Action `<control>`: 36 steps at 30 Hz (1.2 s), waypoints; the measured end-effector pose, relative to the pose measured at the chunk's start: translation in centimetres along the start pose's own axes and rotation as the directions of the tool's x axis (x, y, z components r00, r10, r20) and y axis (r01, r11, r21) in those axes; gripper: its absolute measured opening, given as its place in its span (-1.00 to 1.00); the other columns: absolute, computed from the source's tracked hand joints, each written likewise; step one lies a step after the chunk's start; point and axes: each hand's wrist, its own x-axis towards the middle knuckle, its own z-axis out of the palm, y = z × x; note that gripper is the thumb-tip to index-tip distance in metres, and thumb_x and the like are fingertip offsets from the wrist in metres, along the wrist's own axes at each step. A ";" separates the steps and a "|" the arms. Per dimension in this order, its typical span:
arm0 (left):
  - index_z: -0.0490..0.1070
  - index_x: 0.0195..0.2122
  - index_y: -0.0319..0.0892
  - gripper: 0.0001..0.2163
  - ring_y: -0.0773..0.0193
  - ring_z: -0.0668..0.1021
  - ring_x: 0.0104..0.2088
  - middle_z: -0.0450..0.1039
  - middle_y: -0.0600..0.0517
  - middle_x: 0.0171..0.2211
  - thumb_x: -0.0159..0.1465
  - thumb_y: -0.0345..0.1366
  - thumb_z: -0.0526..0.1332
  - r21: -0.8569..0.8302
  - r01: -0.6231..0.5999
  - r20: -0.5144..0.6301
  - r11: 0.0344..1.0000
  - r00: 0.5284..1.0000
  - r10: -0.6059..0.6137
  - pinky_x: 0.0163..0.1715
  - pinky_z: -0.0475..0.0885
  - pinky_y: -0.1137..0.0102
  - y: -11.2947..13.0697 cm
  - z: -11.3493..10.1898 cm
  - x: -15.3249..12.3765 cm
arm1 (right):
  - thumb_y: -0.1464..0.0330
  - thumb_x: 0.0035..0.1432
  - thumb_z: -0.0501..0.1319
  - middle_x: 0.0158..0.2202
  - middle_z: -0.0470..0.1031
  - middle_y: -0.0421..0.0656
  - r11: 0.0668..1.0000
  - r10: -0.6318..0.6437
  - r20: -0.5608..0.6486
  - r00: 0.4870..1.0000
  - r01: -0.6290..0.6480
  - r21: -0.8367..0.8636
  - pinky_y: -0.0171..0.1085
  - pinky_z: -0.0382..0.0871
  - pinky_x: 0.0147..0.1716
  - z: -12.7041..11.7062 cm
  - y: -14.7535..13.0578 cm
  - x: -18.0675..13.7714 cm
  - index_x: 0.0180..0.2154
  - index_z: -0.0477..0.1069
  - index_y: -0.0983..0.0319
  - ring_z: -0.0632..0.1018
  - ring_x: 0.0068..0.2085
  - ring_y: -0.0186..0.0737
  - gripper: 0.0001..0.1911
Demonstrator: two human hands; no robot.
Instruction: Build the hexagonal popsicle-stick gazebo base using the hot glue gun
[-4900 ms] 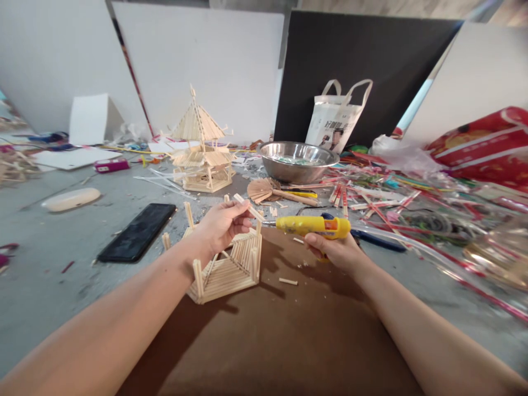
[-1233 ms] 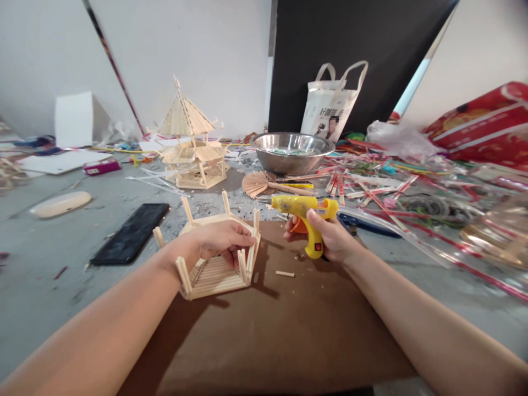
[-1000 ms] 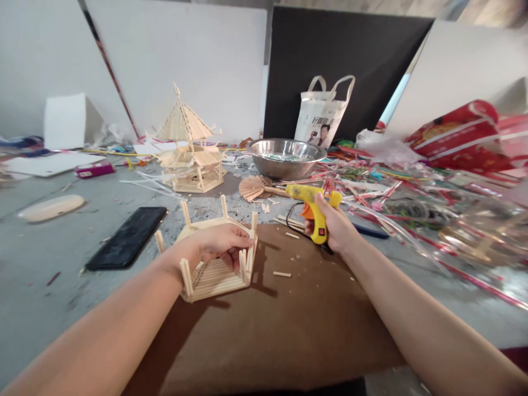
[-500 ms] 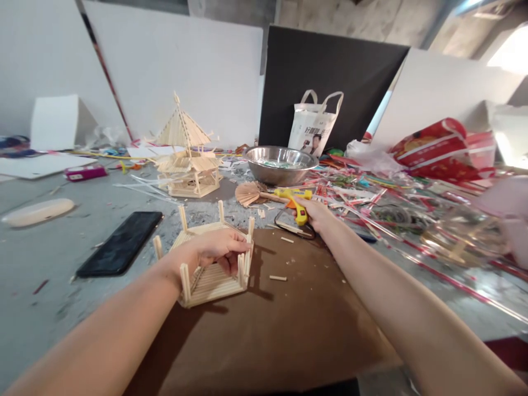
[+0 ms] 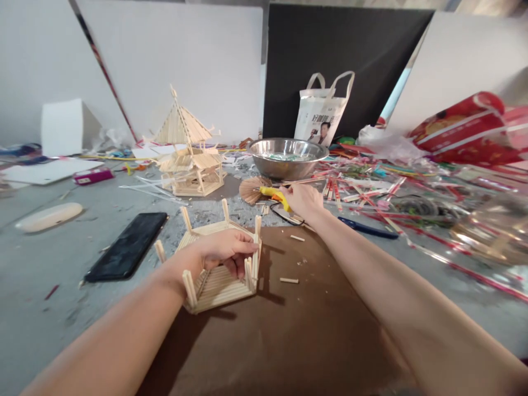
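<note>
A six-sided base of pale wooden sticks [image 5: 223, 291] with short upright posts sits on a brown board [image 5: 313, 330]. Reaching across it, my left hand [image 5: 231, 250] is closed, thumb and fingers pinched at its right side between two posts; a smaller piece in the pinch would be hidden. Beyond the board, my right hand [image 5: 304, 201] grips a yellow hot glue gun [image 5: 277, 194], its nozzle pointing left over a round fan-like brown piece [image 5: 249, 191]. A black cord hangs below the gun. Short stick pieces [image 5: 289, 280] lie on the board.
A stick pavilion model [image 5: 190, 148] stands behind the base. Around lie a black phone [image 5: 127, 246], a white oval object [image 5: 49, 217], a steel bowl [image 5: 287, 159], a tote bag [image 5: 322, 115], a dark blue-handled tool [image 5: 367, 228] and red-white strips [image 5: 433, 264].
My right hand has shifted left with the glue gun and turned it, so the nozzle points left. My left hand keeps its place at the base. The camera view has tipped slightly downward.
</note>
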 end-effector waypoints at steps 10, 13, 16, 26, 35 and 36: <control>0.31 -0.43 -0.25 -0.74 0.37 0.44 -0.64 0.37 0.06 -0.60 0.04 -0.11 0.18 -0.033 0.009 0.009 0.999 1.000 -0.009 -0.71 0.29 0.51 -0.6 -0.3 0.4 | 0.36 0.05 0.03 -0.64 0.31 -0.27 0.953 -0.161 0.291 0.943 0.071 0.294 -0.41 0.21 -0.61 2.8 -1.3 -7.5 -0.23 0.34 0.29 0.34 -0.62 -0.43 -0.75; 0.29 -0.42 -0.24 -0.74 0.37 0.44 -0.64 0.35 0.08 -0.60 0.04 -0.12 0.18 -0.028 0.012 -0.022 1.000 1.000 -0.013 -0.73 0.27 0.53 -0.5 -0.2 0.5 | 0.41 0.01 0.05 -0.55 0.37 -0.23 0.935 -0.174 0.365 0.915 0.038 0.352 -0.42 0.24 -0.58 3.2 -1.1 -7.6 -0.27 0.36 0.30 0.37 -0.56 -0.43 -0.78; 0.29 -0.40 -0.24 -0.75 0.37 0.43 -0.66 0.36 0.08 -0.61 0.05 -0.13 0.16 -0.008 0.007 -0.024 1.000 1.000 -0.008 -0.73 0.27 0.52 -0.4 -0.1 0.6 | 0.45 -0.03 0.09 -0.50 0.42 -0.22 0.935 -0.246 0.392 0.886 0.110 0.338 -0.41 0.26 -0.50 3.3 -1.1 -7.5 -0.32 0.39 0.31 0.40 -0.50 -0.42 -0.81; 0.24 -0.52 -0.23 -0.78 0.39 0.41 -0.72 0.37 0.08 -0.68 0.07 -0.17 0.15 0.019 0.022 -0.137 1.000 0.990 -0.019 -0.77 0.22 0.55 -0.1 0.6 0.6 | 0.51 -0.06 0.10 -0.45 0.45 -0.20 0.952 -0.303 0.311 0.901 0.272 0.137 -0.41 0.25 -0.43 4.2 -1.2 -7.5 -0.34 0.42 0.28 0.41 -0.47 -0.41 -0.80; 0.21 -0.54 -0.22 -0.81 0.38 0.39 -0.76 0.33 0.12 -0.74 0.09 -0.20 0.12 0.023 0.023 -0.147 0.999 0.989 -0.020 -0.81 0.21 0.55 -0.1 0.6 0.7 | 0.49 -0.07 0.12 -0.54 0.43 -0.23 0.951 -0.310 0.234 0.922 0.305 0.059 -0.41 0.21 -0.44 4.7 -1.1 -7.2 -0.42 0.42 0.27 0.40 -0.48 -0.39 -0.86; 0.21 -0.54 -0.22 -0.80 0.39 0.39 -0.76 0.33 0.11 -0.74 0.09 -0.20 0.12 0.022 0.023 -0.136 0.999 0.991 -0.020 -0.82 0.21 0.56 -0.2 0.5 0.7 | 0.49 -0.07 0.12 -0.54 0.42 -0.23 0.949 -0.314 0.227 0.922 0.310 0.054 -0.41 0.21 -0.44 4.8 -1.1 -7.3 -0.42 0.42 0.26 0.40 -0.49 -0.39 -0.87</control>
